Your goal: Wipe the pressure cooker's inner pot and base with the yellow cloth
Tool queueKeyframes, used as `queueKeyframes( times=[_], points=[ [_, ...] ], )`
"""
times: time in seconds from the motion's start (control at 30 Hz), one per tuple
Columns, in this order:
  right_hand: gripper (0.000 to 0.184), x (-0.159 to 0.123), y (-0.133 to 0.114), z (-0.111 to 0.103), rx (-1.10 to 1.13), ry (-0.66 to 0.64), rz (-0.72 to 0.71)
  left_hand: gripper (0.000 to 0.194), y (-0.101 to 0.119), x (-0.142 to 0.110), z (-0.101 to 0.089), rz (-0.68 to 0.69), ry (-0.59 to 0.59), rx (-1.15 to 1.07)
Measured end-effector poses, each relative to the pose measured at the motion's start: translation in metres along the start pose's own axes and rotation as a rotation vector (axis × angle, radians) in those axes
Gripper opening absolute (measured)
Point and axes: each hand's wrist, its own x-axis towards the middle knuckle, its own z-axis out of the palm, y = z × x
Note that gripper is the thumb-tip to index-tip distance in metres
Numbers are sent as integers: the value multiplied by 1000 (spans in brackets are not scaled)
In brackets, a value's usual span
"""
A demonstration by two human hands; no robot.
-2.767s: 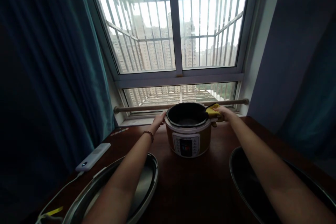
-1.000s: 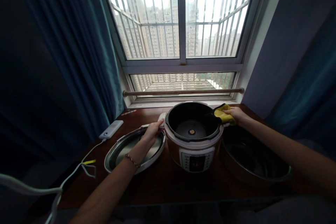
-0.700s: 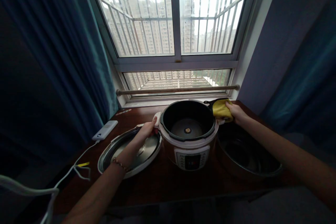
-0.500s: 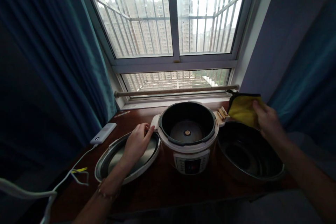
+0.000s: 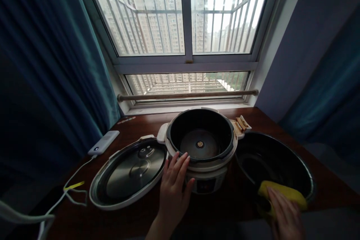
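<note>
Currently reaching with the left hand [image 5: 174, 189] to the front-left rim of a round, white-rimmed electric cooker [image 5: 209, 166] with a deep black interior. Left grip unclosed, fingers extended and slightly spread, thumb held well apart; fingertips right at the rim, actual contact hard to tell.

Clutching with the right hand [image 5: 284, 215] a soft yellow fabric cloth [image 5: 285, 192], right grip folded down onto it, to the right and front of the cooker. Overlapping there the near rim of a wide, black, oval-looking pot [image 5: 277, 157] with a thin shiny edge; impossible to tell from this angle about contact between cloth and pot.

At the centre of the cooker's floor, a small round metal piece [image 5: 200, 144]. On the cooker's left side, a plain white handle [image 5: 162, 133]; on the right side, an orange-brown latch [image 5: 241, 123].

Left of the cooker, a broad white-rimmed lid [image 5: 123, 180], shiny metal inner face upward, right edge close beside the cooker. Farther left of the cooker, beyond the lid, a white oblong power bank [image 5: 104, 142] and a white cable [image 5: 24, 217]. Underneath the cooker, a dark reddish-brown wooden bench [image 5: 146, 123]. Behind the cooker, a pale horizontal rod [image 5: 188, 96] before a grey-framed window [image 5: 186, 68].
</note>
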Motion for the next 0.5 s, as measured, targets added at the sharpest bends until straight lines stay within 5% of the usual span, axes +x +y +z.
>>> queueKeyframes(
  times=[0.37,0.5],
  points=[
    [43,13,38,0,181,3,67,52,-7,-1,7,12,54,-24],
    [39,23,33,-23,198,73,433,52,-9,-2,12,7,90,-53]
  ],
)
